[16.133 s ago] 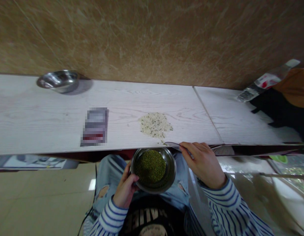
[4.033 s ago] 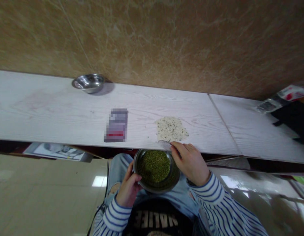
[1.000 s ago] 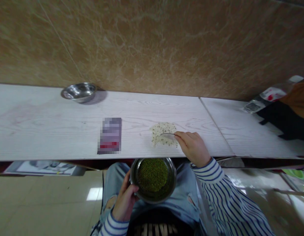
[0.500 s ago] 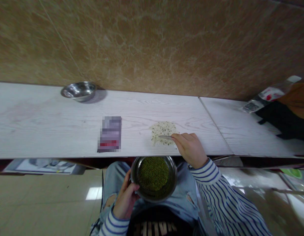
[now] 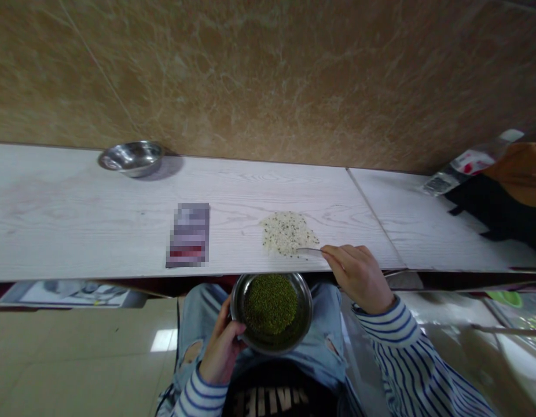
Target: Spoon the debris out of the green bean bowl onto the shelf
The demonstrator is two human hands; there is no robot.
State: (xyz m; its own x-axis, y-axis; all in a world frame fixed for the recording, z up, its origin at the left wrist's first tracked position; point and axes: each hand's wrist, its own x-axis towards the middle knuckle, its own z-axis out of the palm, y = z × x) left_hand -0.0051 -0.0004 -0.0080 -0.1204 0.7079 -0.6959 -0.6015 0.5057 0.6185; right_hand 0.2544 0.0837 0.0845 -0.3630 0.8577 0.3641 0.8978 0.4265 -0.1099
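Observation:
My left hand [image 5: 222, 347] is closed on the left rim of a steel bowl [image 5: 306, 324], held over my lap just below the table edge. Green mung beans [image 5: 271, 304] fill much of its bottom. A thin layer of white rice-like grains mixed with dark green beans [image 5: 287, 233] lies on the table. Pinched in my right hand [image 5: 359, 275] is a slim, pointed metal utensil [image 5: 309, 249], whose exact kind I cannot make out. Its tip is at the lower right edge of the grains.
Against the wall stands a second steel bowl [image 5: 132, 158]. A blurred dark flat packet or phone [image 5: 188, 234] lies left of the grains. At the far right are a plastic bottle [image 5: 465, 165] and a black and brown bag [image 5: 498, 202]. The white table [image 5: 233, 191] ends just above my lap.
My right hand has drawn back toward the right and slightly down, pulling the utensil's tip from within the grains to their edge. My left hand still holds the bowl. The view has shifted slightly.

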